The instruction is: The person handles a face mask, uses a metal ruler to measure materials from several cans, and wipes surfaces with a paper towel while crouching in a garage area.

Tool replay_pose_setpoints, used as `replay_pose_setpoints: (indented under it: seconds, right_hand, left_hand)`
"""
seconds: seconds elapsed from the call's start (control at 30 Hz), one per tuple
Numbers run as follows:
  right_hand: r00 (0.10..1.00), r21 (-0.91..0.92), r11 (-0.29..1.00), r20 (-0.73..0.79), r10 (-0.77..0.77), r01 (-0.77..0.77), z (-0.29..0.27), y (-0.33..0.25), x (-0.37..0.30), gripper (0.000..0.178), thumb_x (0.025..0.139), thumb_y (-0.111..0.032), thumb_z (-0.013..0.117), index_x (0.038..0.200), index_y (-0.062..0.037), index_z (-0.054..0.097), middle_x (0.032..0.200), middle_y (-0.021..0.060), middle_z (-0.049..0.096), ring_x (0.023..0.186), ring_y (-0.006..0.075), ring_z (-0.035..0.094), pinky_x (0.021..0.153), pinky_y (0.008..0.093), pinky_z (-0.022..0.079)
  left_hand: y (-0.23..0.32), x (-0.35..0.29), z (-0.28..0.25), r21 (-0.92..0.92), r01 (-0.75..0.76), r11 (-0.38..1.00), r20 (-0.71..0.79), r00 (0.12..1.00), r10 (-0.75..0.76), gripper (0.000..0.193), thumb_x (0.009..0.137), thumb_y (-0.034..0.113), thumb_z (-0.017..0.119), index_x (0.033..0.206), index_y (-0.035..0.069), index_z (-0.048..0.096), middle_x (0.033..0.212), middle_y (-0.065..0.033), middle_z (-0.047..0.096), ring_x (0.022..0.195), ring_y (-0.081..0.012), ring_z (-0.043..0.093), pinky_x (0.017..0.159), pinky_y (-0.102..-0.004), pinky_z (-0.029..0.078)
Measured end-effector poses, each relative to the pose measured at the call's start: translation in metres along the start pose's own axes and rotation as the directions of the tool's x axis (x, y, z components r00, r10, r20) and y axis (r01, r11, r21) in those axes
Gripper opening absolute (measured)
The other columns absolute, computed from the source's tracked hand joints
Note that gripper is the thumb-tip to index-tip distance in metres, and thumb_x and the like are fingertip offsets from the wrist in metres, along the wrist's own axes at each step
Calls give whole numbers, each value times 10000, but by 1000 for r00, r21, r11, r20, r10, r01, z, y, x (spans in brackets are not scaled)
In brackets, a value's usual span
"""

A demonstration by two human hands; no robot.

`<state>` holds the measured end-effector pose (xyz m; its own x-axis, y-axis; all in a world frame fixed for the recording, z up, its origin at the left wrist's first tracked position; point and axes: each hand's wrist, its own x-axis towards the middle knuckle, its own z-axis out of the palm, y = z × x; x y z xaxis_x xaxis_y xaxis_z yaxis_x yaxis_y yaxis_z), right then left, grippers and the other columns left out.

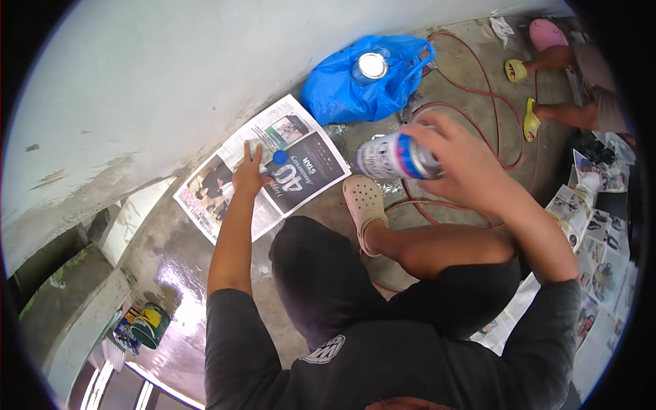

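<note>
A folded-out newspaper lies on the concrete floor in front of me, close to the wall. My left hand rests on it, fingers spread, pressing the sheet and holding nothing. Just right of those fingers a small round blue cap sits on the page. Raised to the right of the paper, my right hand grips a white spray can with a blue band. The can is tipped on its side, its metal base toward my palm, and motion blurs it slightly.
Beyond the paper stand a blue plastic bag and a lidded tin. A red hose coils across the floor. Another person's feet in yellow slippers are at far right, near spread newspapers. A green tin lies lower left.
</note>
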<state>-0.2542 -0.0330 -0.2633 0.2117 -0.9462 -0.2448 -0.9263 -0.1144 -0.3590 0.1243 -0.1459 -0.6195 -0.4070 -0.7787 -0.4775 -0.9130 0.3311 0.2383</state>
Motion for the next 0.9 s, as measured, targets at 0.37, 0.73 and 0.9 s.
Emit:
replay_pose_setpoints:
  seconds: [0.37,0.73,0.9]
  right_hand:
    - [847,-15,901,-347,402,-434,-60,135,-48,749,701,-231,772,1394,-140,502,1251,189,552,1132,403,596,926,448,520]
    - [669,-20,810,-577,469,-586,-5,321,88,783,687,-269,802,1410,-211,508,1236,230,573,1148,437,592,945,515,516]
    - [696,15,807,-497,518,-590,13,367,159,820,696,-302,802,1437,-154,482,1304,242,562,1167,443,589,971,500,511]
  left_hand:
    - [17,5,-1,-220,48,974,-55,997,-61,758,761,364,813,1410,114,511,1456,-207,482,1168,-397,608,979,-467,492]
    - [-9,-23,32,-844,381,376,243,898,-366,368,907,145,610,1233,-27,612,906,-152,652,779,-169,664,619,-307,557]
    - [-14,-26,25,-866,415,279,316,886,-339,346,941,225,638,1174,-30,658,877,-115,674,812,-183,665,686,-325,559]
